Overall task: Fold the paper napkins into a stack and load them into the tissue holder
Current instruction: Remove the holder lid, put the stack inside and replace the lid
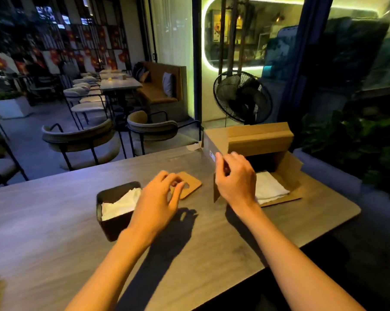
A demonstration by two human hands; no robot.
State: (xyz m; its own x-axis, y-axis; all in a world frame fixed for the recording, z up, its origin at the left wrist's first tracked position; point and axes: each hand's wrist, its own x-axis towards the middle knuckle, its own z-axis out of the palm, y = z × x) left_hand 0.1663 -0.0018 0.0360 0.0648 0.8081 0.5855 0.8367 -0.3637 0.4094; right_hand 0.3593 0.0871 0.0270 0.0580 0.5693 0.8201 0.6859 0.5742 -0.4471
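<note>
Surface: grey wood-grain table (pixel 54 232), lit from above; both forearms cast hard shadows on it. Left hand (pixel 160 198) hovered palm-down just right of the tissue holder (pixel 113 223), fingers curled loosely over the near edge of a cork lid (pixel 189 185) that lay flat on the table; whether the fingertips actually gripped the lid could not be told. The holder was a dark open-topped box, with white napkins (pixel 120 205) inside, slanted up towards its right wall. Right hand (pixel 234 178) was pinched narrow at the near-left wall of an open cardboard box (pixel 256 140); what lay between thumb and fingers was hidden. More white napkins (pixel 270 187) lay flat in the box bottom. Beyond the table: upholstered chairs (pixel 81 140), a black pedestal fan (pixel 242 97), a green-lit window (pixel 256 34), foliage to the right.
</note>
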